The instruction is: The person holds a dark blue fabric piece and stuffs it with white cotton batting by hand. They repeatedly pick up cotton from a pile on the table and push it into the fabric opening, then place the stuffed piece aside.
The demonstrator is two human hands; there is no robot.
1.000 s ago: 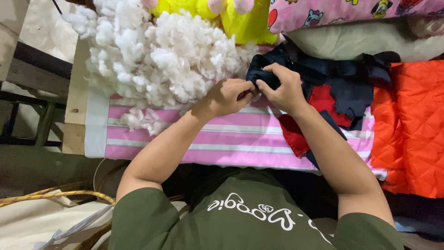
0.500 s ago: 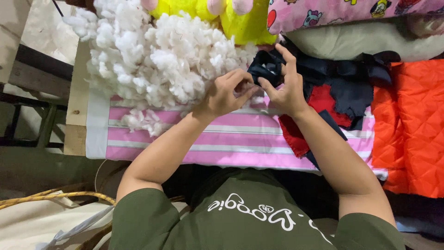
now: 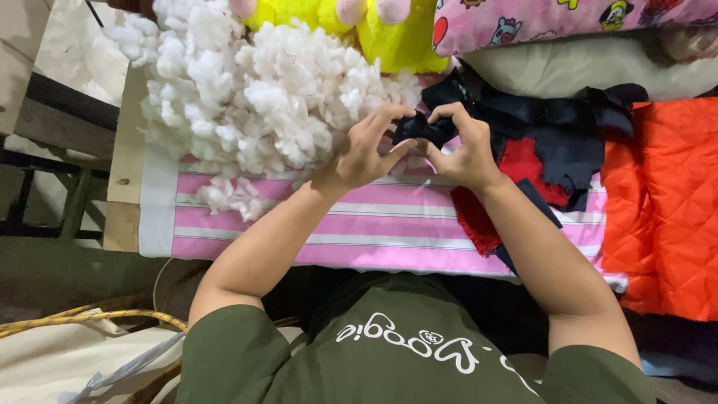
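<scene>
My left hand (image 3: 366, 153) and my right hand (image 3: 462, 150) meet over the pink striped cloth (image 3: 314, 224), both pinching a small dark navy fabric piece (image 3: 420, 129) between fingers and thumbs. A big heap of white stuffing fibre (image 3: 247, 97) lies just left of my left hand. To the right of my right hand lies a pile of dark navy and red fabric scraps (image 3: 550, 150).
An orange quilted cloth (image 3: 666, 202) covers the right side. A yellow plush toy (image 3: 374, 30) and a pink printed cushion (image 3: 553, 19) sit at the back, with a pale cushion (image 3: 583, 67) below it. The wooden table edge (image 3: 123, 187) is at left.
Both hands shifted slightly while working the dark fabric piece; my right fingers, lifted half a second ago, now curl back down onto it.
</scene>
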